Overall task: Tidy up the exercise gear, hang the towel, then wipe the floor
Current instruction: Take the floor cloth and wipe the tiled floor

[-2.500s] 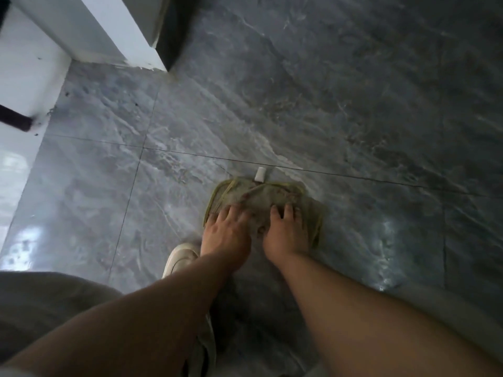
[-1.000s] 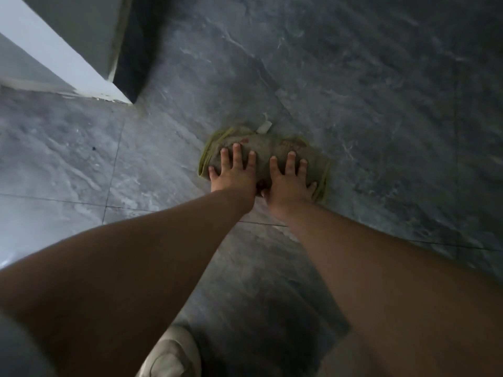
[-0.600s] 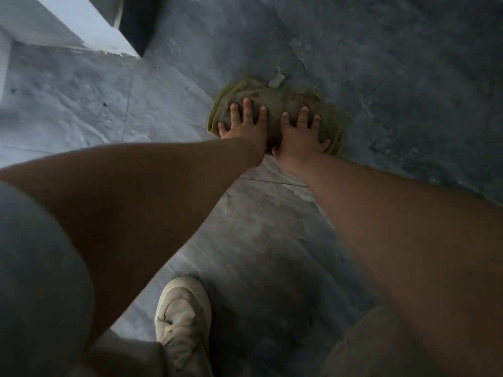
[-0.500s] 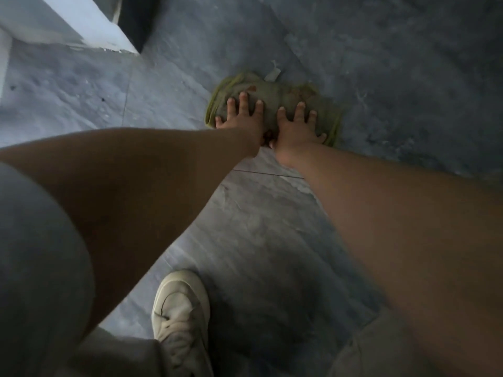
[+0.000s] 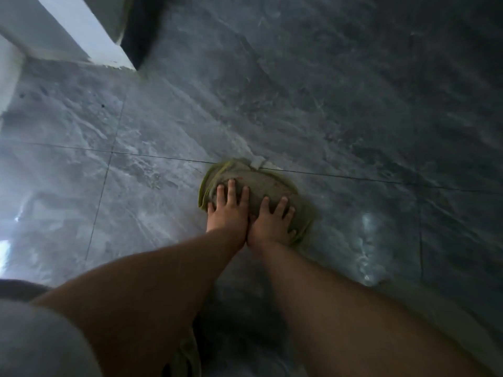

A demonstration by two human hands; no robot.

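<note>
A folded olive-green cloth (image 5: 261, 180) with a small white tag at its far edge lies on the grey marble floor (image 5: 353, 104). My left hand (image 5: 228, 210) presses flat on the cloth's left part, fingers straight and spread. Right beside it, touching at the wrist, my right hand (image 5: 272, 221) presses flat on the cloth's right part. Both arms reach forward from the bottom of the view. The near edge of the cloth is hidden under my hands.
A white wall corner or door frame (image 5: 81, 36) with a dark gap beside it stands at the upper left. Tile joints cross the floor just behind the cloth. Light glints off a damp patch of floor (image 5: 367, 248) to the right of my hands.
Both hands have pulled the cloth back toward me across the tile joint after pushing it far forward. The shoe seen earlier below is out of view.
</note>
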